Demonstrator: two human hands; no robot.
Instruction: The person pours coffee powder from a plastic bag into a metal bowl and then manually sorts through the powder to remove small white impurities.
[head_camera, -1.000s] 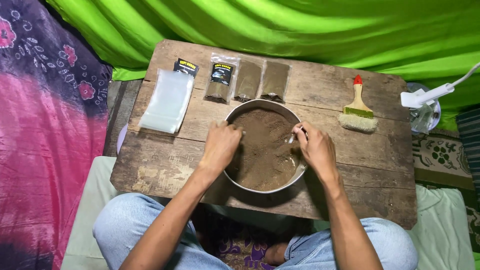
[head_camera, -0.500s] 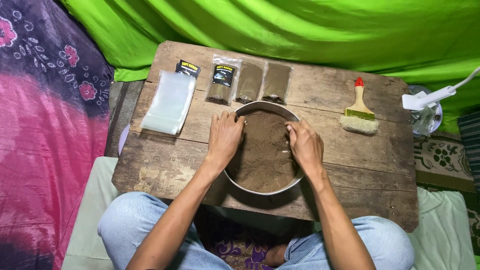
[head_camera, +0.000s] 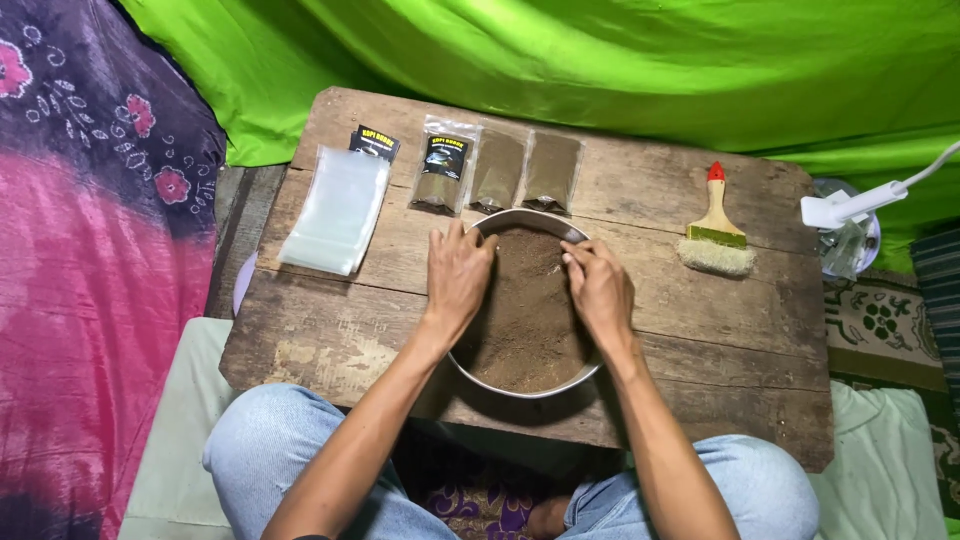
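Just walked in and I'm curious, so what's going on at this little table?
A person sits at a low wooden table with both hands in a round metal bowl of brown powder. The left hand rests at the bowl's left rim, and the right hand is over the powder. Behind the bowl lie three filled pouches, with a stack of empty clear bags to the left and a brush to the right.

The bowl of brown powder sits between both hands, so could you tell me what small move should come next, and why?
Probably draw the left hand and right hand toward each other, gathering the brown powder: both rest on it at the metal bowl's far side.
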